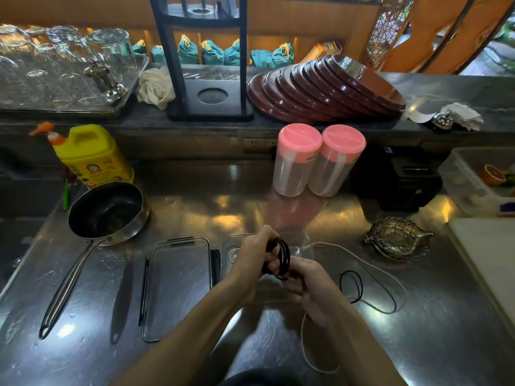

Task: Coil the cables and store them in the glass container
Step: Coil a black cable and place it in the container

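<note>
Head view of a reflective stainless-steel desk (195, 196). The left hand (255, 253) is curled round a coil of thin black cable (281, 259), several loops stacked upright over its fingers; the right hand (309, 288), just beside and below it, pinches the same black cable at the lower edge of the coil; the two hands nearly touch. Both are held above a clear rectangular glass container (302, 240), which stands open on the desk; what lies inside it is too blurred to tell. The free tail of the black cable forms a loose loop (351, 285) on the desk to the right of the hands; a thin white cable (370, 267) curves from beside the container out to the right, round the black loop, and back towards the near edge of the desk. To the left of the container lies its clear rectangular lid with black clips (178, 285), flat and apart from it. Farther left rests a dark steel saucepan with a long handle (107, 211), behind it a yellow pump bottle with an orange nozzle (93, 154); at centre rear stand two translucent jars with pink lids (317, 160), touching each other; to the right sits a silvery leaf-shaped metal dish (397, 238); on the raised ledge behind leans a stack of dark brown round trays (326, 87).
</note>
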`<state>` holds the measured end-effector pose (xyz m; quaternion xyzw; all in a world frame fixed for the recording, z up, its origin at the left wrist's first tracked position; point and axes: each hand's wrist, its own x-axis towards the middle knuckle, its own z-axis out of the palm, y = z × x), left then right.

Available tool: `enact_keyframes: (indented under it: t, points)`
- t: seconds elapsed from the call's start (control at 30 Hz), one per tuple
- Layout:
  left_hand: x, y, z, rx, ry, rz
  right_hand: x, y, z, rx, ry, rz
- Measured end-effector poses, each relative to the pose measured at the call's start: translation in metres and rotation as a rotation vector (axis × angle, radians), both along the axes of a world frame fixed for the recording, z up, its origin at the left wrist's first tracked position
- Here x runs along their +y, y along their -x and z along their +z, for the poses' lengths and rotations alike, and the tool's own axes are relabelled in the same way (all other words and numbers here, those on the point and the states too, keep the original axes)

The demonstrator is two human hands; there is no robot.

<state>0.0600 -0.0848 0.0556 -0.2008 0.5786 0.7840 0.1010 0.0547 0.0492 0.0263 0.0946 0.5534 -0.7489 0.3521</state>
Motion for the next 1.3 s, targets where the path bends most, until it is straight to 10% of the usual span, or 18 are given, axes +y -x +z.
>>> enact_keyframes:
  t: [0.57, 1.3]
  points:
    - [0.001, 0.003, -0.013, 0.030, 0.238, 0.059, -0.012, -0.008, -0.018, 0.381, -0.153, -0.092]
    - [-0.007, 0.011, -0.049, -0.060, 0.250, -0.019, -0.002, -0.009, -0.028, 0.177, 0.172, -0.006]
